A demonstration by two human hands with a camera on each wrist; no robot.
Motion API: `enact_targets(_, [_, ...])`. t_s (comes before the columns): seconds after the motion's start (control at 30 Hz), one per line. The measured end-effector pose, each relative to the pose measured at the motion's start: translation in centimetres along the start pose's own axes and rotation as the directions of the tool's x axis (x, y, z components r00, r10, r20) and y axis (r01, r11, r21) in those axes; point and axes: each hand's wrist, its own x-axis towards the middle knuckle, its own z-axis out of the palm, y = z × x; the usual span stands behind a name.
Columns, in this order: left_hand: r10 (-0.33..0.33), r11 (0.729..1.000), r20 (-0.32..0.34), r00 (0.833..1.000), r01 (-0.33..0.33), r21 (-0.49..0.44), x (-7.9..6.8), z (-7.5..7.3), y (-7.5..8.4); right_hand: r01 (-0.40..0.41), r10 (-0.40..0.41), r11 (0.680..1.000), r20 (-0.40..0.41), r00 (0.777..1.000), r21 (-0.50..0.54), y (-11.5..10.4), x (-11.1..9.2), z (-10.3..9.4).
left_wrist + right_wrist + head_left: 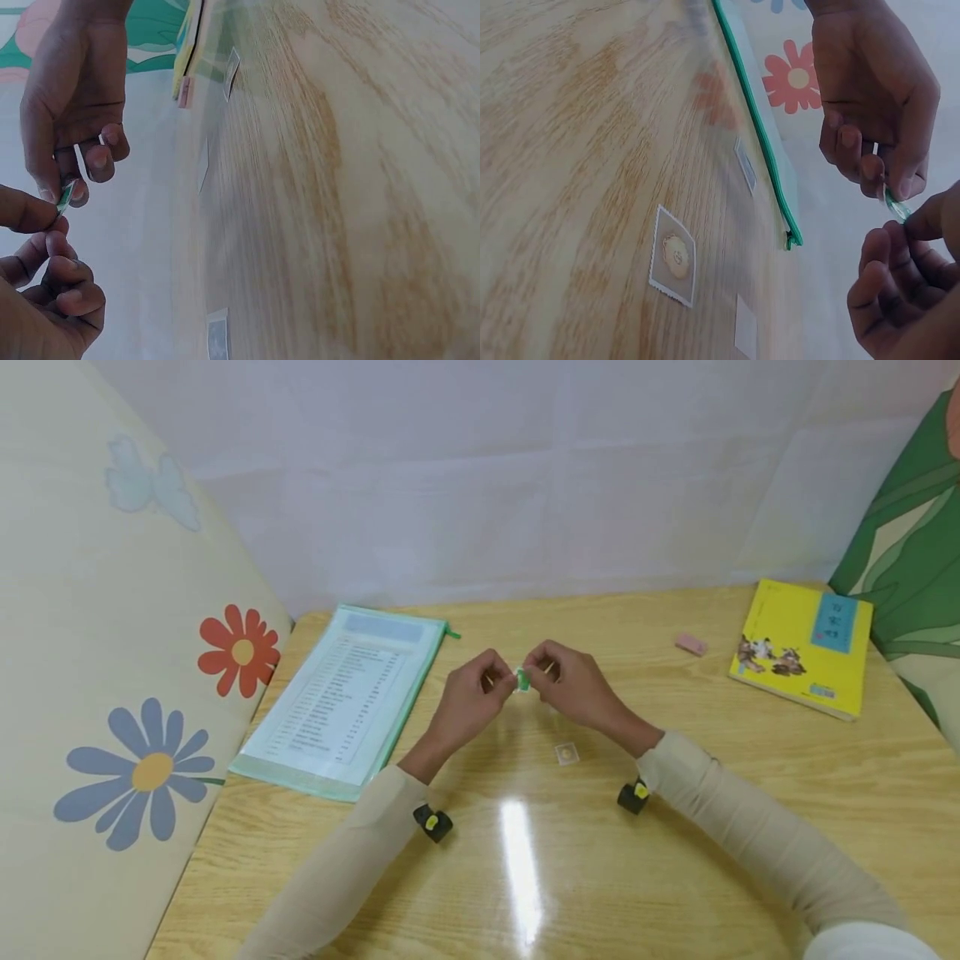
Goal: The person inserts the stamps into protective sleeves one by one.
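Observation:
Between my two hands, over the middle of the table, is a small stamp-like sticker [522, 680] with a green picture and white edge. My left hand [471, 697] pinches one side of it between thumb and index finger. The opposite side is pinched by my right hand [573, 687]. Both wrist views show the green sticker [66, 195] slightly bent, fingertips covering part of it. Below the hands lies a pale stamp-like square [567, 753], whose round yellowish picture shows clearly in the right wrist view. Two more such pieces [745, 166] [745, 328] lie near it.
A clear zip folder [337, 702] with a printed sheet lies on the left of the wooden table. To the right are a pink eraser [691, 644] and a yellow book [806, 647]. White cloth [487, 485] hangs behind the table.

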Motion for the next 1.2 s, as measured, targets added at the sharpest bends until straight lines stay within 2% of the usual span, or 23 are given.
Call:
enact_targets(0.17, [-0.055, 0.998, 0.037, 0.998, 0.053, 0.033, -0.1, -0.1, -0.2, 0.004, -0.004, 0.999, -0.001, 1.0, -0.052, 0.2, 0.2, 0.2])
enact_targets(0.3, [-0.103, 0.988, 0.082, 0.991, 0.093, 0.126, -0.1, -0.1, -0.9, -0.02, 0.022, 0.993, 0.022, 1.0, -0.114, 0.9, 0.5, 0.6])
enact_targets(0.5, [-0.2, 0.938, 0.123, 0.972, 0.154, 0.31, 0.2, 0.3, -2.1, -0.077, 0.099, 0.967, 0.08, 0.992, -0.241, 2.2, 1.1, 1.5])
enact_targets(0.63, [-0.232, 0.908, 0.115, 0.966, 0.173, 0.381, 0.4, 0.5, -2.7, -0.09, 0.131, 0.928, 0.091, 0.987, -0.363, 2.5, 1.8, 2.0])
enact_targets(0.77, [-0.232, 0.898, 0.116, 0.966, 0.167, 0.406, 0.5, 0.6, -3.0, -0.088, 0.141, 0.895, 0.092, 0.986, -0.437, 2.7, 1.9, 1.6])
enact_targets(0.87, [-0.195, 0.905, 0.131, 0.972, 0.127, 0.405, 0.8, 0.7, -2.9, -0.078, 0.13, 0.897, 0.092, 0.987, -0.434, 2.7, 1.5, 0.1])
enact_targets(0.93, [-0.159, 0.912, 0.146, 0.976, 0.088, 0.402, 1.0, 0.9, -2.8, -0.048, 0.117, 0.898, 0.133, 0.984, -0.437, 2.4, 1.0, -1.2])
enact_targets(1.0, [-0.121, 0.92, 0.17, 0.978, 0.047, 0.389, 1.4, 1.2, -2.5, 0.006, 0.114, 0.88, 0.223, 0.968, -0.475, 1.9, 0.2, -2.3])
enact_targets(1.1, [-0.075, 0.923, 0.208, 0.975, -0.011, 0.384, 2.1, 1.9, -2.3, 0.098, 0.141, 0.834, 0.382, 0.913, -0.544, 1.1, -1.4, -3.1])
enact_targets(1.17, [-0.059, 0.92, 0.23, 0.971, -0.037, 0.391, 2.5, 2.4, -2.2, 0.145, 0.174, 0.795, 0.451, 0.876, -0.589, 0.7, -2.5, -3.0])
enact_targets(1.2, [-0.061, 0.916, 0.239, 0.969, -0.041, 0.399, 2.7, 2.8, -2.2, 0.148, 0.191, 0.785, 0.463, 0.866, -0.601, 0.6, -3.0, -2.7])
